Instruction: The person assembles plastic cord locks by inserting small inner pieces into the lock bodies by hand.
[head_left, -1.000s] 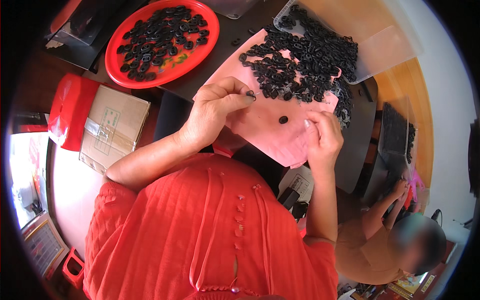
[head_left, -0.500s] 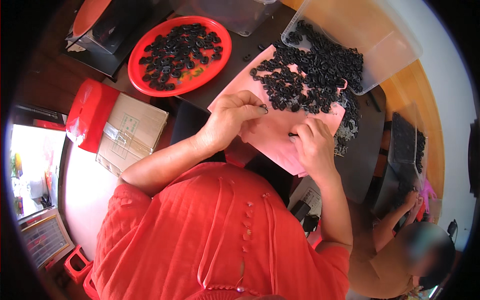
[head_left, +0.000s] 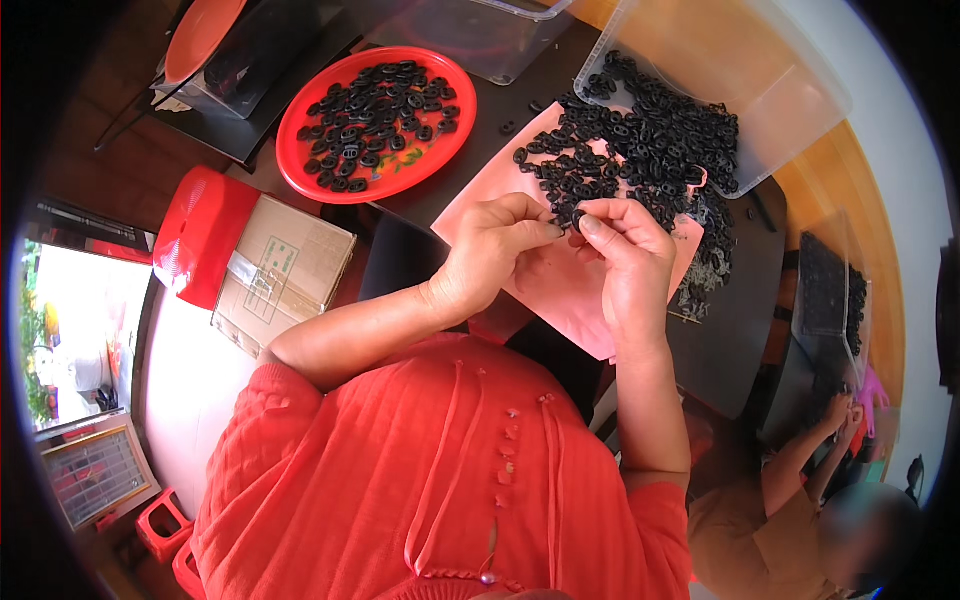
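My left hand [head_left: 492,245] pinches a small black plastic piece [head_left: 558,223] between thumb and forefinger. Close beside it, my right hand [head_left: 638,258] grips another small black piece [head_left: 577,216], and the two pieces meet or nearly meet over the pink cloth [head_left: 565,293]. Their exact fit is hidden by the fingertips. Just beyond my hands, a heap of black oval, two-holed plastic pieces [head_left: 665,145] covers the far part of the cloth. A red round tray [head_left: 288,150] at the far left carries many similar black pieces.
A tipped clear plastic bin [head_left: 740,70] stands behind the heap. Small grey parts [head_left: 712,262] lie right of the cloth. To the left are a cardboard box [head_left: 290,262] and a red container [head_left: 200,230]. At the right, a co-worker's hands [head_left: 846,415] work near another clear bin [head_left: 822,300].
My right hand has risen up and inward, bringing its black piece against or close to the one in my left hand. The view has shifted slightly.
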